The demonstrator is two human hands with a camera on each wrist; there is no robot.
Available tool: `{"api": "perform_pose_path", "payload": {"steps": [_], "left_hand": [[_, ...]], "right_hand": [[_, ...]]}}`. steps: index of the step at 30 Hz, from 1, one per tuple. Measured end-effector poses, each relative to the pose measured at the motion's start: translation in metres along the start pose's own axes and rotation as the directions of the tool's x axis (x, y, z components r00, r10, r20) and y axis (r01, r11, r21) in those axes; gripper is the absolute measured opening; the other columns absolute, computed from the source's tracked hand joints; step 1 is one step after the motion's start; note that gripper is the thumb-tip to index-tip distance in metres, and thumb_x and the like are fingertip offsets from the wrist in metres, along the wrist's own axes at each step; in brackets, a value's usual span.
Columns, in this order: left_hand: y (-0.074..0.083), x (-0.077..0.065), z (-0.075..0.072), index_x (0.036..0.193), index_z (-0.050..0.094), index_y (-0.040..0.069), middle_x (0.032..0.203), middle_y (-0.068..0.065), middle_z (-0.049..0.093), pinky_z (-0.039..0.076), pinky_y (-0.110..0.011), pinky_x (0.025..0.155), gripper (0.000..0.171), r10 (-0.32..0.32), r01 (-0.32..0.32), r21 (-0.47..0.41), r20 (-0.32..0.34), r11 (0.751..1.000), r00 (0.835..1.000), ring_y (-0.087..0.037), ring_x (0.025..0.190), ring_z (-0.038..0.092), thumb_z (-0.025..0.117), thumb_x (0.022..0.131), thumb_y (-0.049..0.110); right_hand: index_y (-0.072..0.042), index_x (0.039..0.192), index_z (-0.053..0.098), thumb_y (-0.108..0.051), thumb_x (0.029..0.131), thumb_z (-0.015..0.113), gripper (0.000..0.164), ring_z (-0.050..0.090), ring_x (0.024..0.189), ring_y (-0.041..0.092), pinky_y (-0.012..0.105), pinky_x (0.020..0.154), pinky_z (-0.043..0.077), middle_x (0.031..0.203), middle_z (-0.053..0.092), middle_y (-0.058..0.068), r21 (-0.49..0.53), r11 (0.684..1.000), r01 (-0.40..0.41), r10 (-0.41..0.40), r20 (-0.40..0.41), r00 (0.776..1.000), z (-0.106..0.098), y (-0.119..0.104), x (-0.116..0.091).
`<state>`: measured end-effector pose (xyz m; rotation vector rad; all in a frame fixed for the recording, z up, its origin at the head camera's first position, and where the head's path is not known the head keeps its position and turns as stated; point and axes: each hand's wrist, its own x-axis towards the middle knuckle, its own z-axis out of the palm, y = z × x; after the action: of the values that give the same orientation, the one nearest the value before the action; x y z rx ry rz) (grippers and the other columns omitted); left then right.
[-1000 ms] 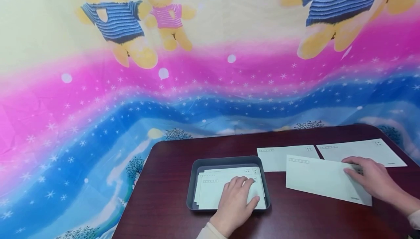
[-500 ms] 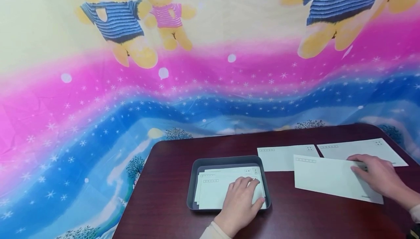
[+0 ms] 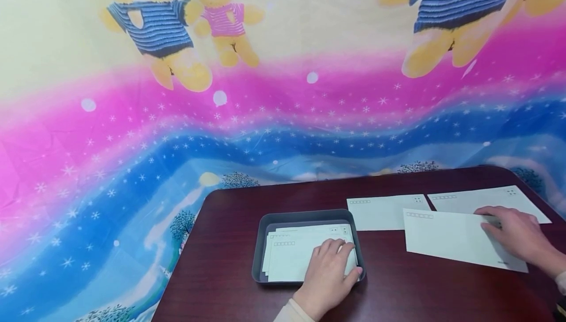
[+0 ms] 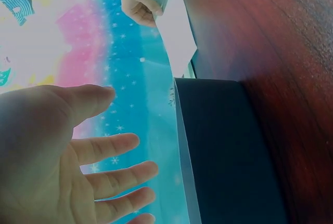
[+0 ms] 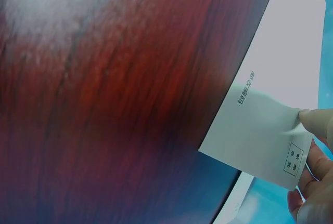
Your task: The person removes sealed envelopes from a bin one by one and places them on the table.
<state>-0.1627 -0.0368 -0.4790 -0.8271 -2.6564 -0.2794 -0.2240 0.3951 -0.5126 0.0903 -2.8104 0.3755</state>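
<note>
In the head view, my right hand [image 3: 515, 233] pinches a white envelope [image 3: 446, 236] along its upper right edge. The right wrist view shows the thumb [image 5: 316, 124] on one face of this envelope [image 5: 255, 125] and the fingers behind it. My left hand [image 3: 327, 273] is over a dark grey tray [image 3: 256, 258] with a loose stack of white envelopes [image 3: 287, 263] inside. Its fingers look relaxed and spread in the left wrist view, nothing held between them; whether they touch the stack I cannot tell.
Two more envelopes lie at the back right of the dark red table [image 3: 208, 258]: a left one [image 3: 380, 214] and a right one [image 3: 482, 203], both partly covered by the held envelope. Behind the table hangs a printed cloth [image 3: 283, 115] with bears and snowflakes.
My right hand has moved the held envelope to the right, toward the two envelopes at the back right. My left hand has shifted slightly to the right over the tray.
</note>
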Motion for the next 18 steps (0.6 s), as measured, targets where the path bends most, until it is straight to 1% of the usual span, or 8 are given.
{"api": "perform_pose_path", "payload": {"steps": [9,14,18], "left_hand": [[0.004,0.001,0.001,0.122,0.058,0.021,0.117,0.005,0.059,0.043,-0.032,0.084,0.042,0.007,-0.007,0.012,0.006,1.0,1.0,-0.013,0.111,0.05,0.054,0.089,0.045],[0.007,0.001,0.003,0.121,0.059,0.02,0.114,0.005,0.06,0.043,-0.031,0.083,0.042,0.03,-0.03,0.038,-0.02,0.999,0.999,-0.014,0.109,0.051,0.054,0.089,0.047],[0.008,0.001,0.003,0.121,0.059,0.02,0.114,0.005,0.059,0.043,-0.032,0.082,0.042,0.036,-0.035,0.041,-0.021,0.999,0.999,-0.014,0.109,0.051,0.055,0.088,0.047]], "right_hand": [[0.006,0.1,0.065,-0.004,0.072,0.069,0.03,0.049,0.092,0.053,0.067,0.074,0.026,0.102,0.059,0.034,-0.003,1.0,-0.015,0.015,0.015,1.0,-0.001,0.012,0.004],[0.008,0.099,0.065,-0.004,0.071,0.07,0.031,0.048,0.093,0.053,0.07,0.075,0.028,0.102,0.058,0.036,-0.015,1.0,-0.017,0.017,0.027,0.999,-0.002,0.018,0.006],[0.007,0.098,0.065,-0.004,0.069,0.071,0.031,0.049,0.092,0.052,0.07,0.074,0.03,0.101,0.058,0.036,-0.029,0.999,-0.012,0.013,0.027,1.0,-0.004,0.025,0.008]]}}
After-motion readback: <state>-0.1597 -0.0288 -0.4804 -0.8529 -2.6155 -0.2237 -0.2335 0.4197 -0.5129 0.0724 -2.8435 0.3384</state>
